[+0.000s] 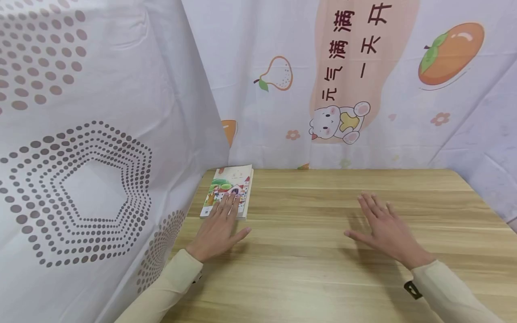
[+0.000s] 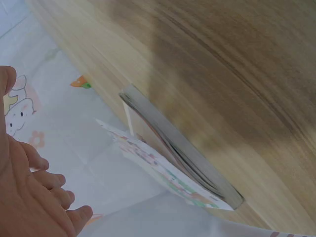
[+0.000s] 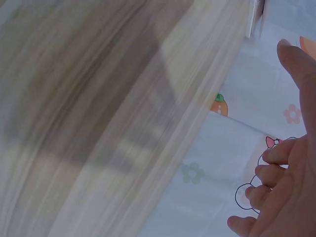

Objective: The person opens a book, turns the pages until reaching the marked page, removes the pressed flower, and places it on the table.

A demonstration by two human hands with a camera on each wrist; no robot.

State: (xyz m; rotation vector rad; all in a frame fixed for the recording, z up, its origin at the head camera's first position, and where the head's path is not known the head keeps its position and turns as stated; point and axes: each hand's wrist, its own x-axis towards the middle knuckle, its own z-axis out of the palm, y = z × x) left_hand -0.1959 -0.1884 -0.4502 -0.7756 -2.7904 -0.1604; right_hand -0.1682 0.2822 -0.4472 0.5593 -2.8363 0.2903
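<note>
A thin paperback book (image 1: 232, 179) with a coloured picture of a house and trees lies at the table's back left. My left hand (image 1: 218, 233) is over its near part in the head view, fingers spread and straight, thumb out to the right. In the left wrist view a gap shows between this hand (image 2: 29, 197) and the book (image 2: 165, 170), whose cover stands a little lifted from the pages. My right hand (image 1: 387, 231) hovers above the table's right half, fingers extended, holding nothing; its shadow falls on the wood in the right wrist view.
The wood-grain table (image 1: 299, 260) extends beneath both hands. A white dotted cloth (image 1: 169, 112) hangs along the left side. Behind the table hangs a white curtain (image 1: 258, 116) printed with fruit, a bear and characters; more cloth (image 1: 492, 130) borders the right.
</note>
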